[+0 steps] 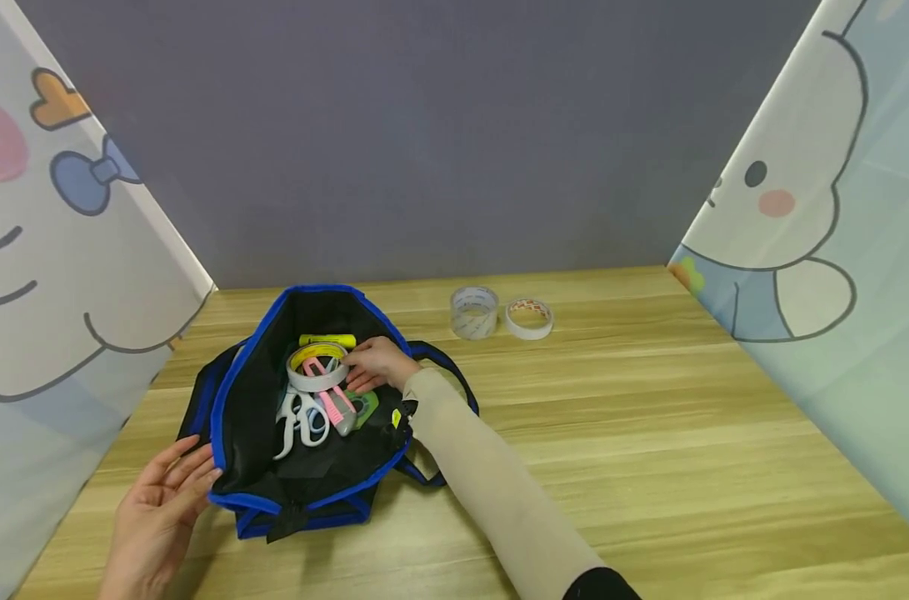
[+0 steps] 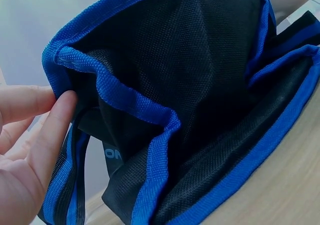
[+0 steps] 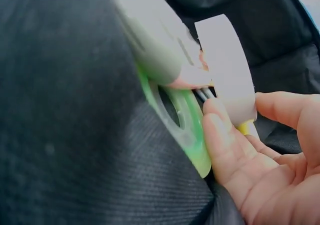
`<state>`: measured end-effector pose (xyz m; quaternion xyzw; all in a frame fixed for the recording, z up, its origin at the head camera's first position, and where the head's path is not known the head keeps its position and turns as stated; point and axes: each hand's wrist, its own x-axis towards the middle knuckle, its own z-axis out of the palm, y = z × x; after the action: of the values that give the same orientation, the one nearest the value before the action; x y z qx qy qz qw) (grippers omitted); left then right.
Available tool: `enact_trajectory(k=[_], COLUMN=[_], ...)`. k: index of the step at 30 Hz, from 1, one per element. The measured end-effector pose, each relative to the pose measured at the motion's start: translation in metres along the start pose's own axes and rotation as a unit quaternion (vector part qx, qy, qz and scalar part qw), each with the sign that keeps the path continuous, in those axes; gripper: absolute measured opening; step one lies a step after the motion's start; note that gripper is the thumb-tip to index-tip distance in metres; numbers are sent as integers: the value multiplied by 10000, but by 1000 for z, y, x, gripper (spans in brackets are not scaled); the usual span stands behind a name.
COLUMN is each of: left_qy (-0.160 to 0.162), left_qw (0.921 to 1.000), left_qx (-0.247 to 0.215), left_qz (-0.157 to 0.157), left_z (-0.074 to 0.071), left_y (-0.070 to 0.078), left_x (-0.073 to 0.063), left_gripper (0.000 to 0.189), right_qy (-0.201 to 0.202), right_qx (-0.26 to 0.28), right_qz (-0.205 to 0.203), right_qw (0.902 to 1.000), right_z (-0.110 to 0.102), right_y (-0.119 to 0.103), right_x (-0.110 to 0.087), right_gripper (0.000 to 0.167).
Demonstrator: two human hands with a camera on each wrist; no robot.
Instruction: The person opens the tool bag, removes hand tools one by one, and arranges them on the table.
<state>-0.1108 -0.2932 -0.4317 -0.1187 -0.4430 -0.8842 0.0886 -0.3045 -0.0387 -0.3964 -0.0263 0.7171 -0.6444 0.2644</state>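
Note:
A black tool bag (image 1: 247, 433) with blue edging stands with its mouth spread wide. At its near left corner my left hand (image 1: 162, 512) pinches the blue-edged rim (image 2: 62, 80) between thumb and fingers. My right hand (image 1: 379, 365) reaches inside and grips a white tape roll (image 3: 227, 65) with a yellow inner ring. Around that roll lie white-handled scissors (image 1: 304, 417), a pink utility knife (image 1: 337, 408), a yellow marker-like stick (image 1: 337, 340) and a flat green item (image 3: 192, 135) with an oval hole, its kind unclear. The roll partly covers the knife.
Behind the bag's right side, a clear wide tape roll (image 1: 474, 313) and a thinner white tape roll (image 1: 529, 320) stand on the wooden table (image 1: 649, 433). A dark strap (image 1: 450, 367) loops out at the bag's right. Grey and cartoon-printed panels border the table.

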Motion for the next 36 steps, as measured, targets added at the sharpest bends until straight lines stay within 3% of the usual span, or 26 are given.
enact_trajectory(k=[13, 22, 29, 36], left_qy=[-120, -110, -128, -144], left_qw=[9998, 9998, 9997, 9996], left_qx=[-112, -144, -154, -173], left_qz=[114, 86, 152, 178], left_z=[3, 1, 2, 2], left_y=[-3, -2, -3, -3], left_x=[5, 1, 2, 1], left_gripper=[50, 51, 50, 49], right_qy=[-219, -369, -302, -625], right_qx=[837, 1007, 857, 706], right_qz=[232, -215, -531, -761], right_qw=[9960, 9940, 9945, 9926], right_z=[-10, -4, -6, -12], right_y=[2, -1, -13, -23], right_x=[9, 0, -10, -25], right_gripper=[12, 31, 32, 31])
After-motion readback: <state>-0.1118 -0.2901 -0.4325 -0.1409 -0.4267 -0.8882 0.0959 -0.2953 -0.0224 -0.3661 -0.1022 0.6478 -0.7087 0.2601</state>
